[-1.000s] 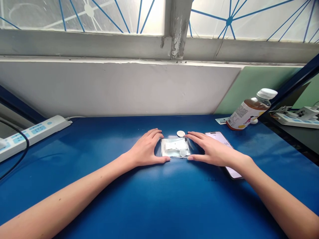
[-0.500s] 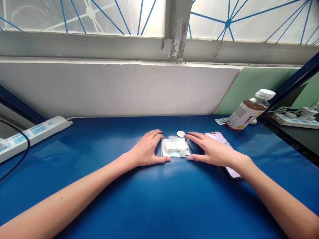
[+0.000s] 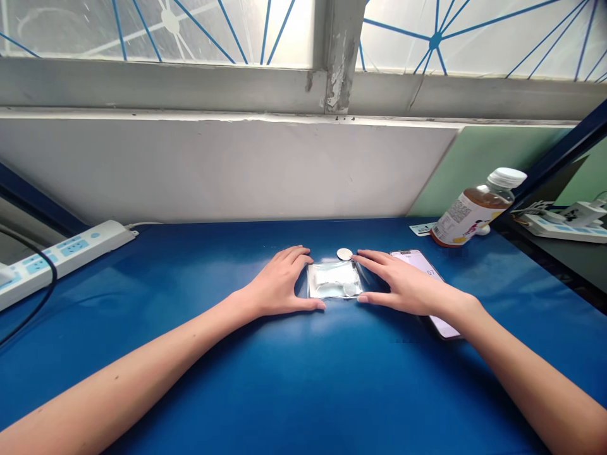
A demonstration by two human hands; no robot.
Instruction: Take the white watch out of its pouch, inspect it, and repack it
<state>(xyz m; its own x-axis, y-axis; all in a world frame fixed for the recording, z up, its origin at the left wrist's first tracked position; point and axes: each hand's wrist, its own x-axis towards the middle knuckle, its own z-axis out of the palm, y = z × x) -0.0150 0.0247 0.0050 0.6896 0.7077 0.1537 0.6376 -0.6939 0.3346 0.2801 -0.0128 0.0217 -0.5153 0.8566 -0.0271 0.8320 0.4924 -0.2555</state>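
Note:
A clear plastic packet (image 3: 334, 280) with white contents lies flat on the blue table (image 3: 294, 379). My left hand (image 3: 286, 281) rests at its left end, thumb spread from the fingers. On the other side my right hand (image 3: 401, 282) mirrors it, with the thumb by the packet's lower right corner and the fingertips by the upper right. Both hands are open and grip nothing; whether the fingers touch the packet's edges is hard to tell. Just beyond the packet, near my right fingertips, lies a small round white disc (image 3: 344, 254). A phone (image 3: 417, 260) lies partly hidden under my right hand and wrist.
A bottle with a white cap (image 3: 469, 215) stands at the back right, beside a small white card (image 3: 421, 229). On the left edge sits a white power strip (image 3: 71, 256) with a black cable (image 3: 47, 297). A wall (image 3: 237, 170) closes off the back.

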